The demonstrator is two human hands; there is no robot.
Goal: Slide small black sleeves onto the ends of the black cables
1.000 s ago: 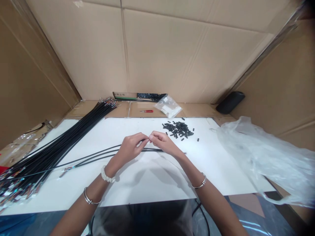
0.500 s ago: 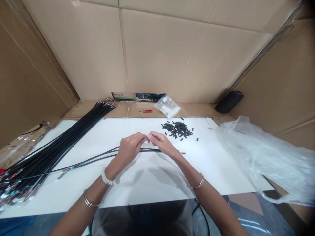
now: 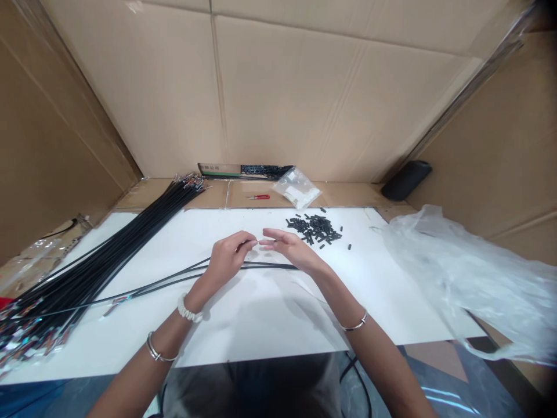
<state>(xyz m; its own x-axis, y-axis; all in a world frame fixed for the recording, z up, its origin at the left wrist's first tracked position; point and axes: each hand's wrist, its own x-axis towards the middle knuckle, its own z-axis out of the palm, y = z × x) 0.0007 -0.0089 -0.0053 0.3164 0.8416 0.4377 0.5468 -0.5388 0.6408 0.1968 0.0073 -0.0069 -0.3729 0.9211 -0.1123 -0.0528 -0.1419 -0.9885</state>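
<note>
Starting at the left, and there's the big bundle of black cables (image 3: 126,245), slanting from the near left corner of the desk (image 3: 383,296) to beyond its far edge, coloured wire ends (image 3: 37,331) bristling at the near end and more at the far one. Just right of it, several loose cables (image 3: 274,266) run out across the middle of the desk, passing under the person's arms.

Now the left hand (image 3: 227,258), over the middle of the desk, and it's a tight pinch! Thumb and fingers are closed on a thin tip (image 3: 258,241), just poking out to the right; the rest is hidden in the grip, so I can't tell which cable it belongs to. A pale fabric band (image 3: 190,309) and a silver bangle circle that arm.

Behind, past the far edge, sit a printed box (image 3: 221,169) and a red-handled tool (image 3: 261,197). Across comes the right hand (image 3: 298,252), fingers stretched out and parted, their ends right beside that tip; touching or not, I can't call it.

Further over, a small clear bag (image 3: 298,188) lies on the cardboard strip (image 3: 343,193) beyond the far edge, and in front of it is a scattered heap of short black pieces (image 3: 319,228). Then a black roll (image 3: 407,180) by the far right corner, and clear plastic sheeting (image 3: 470,278) spilling over the right edge!
</note>
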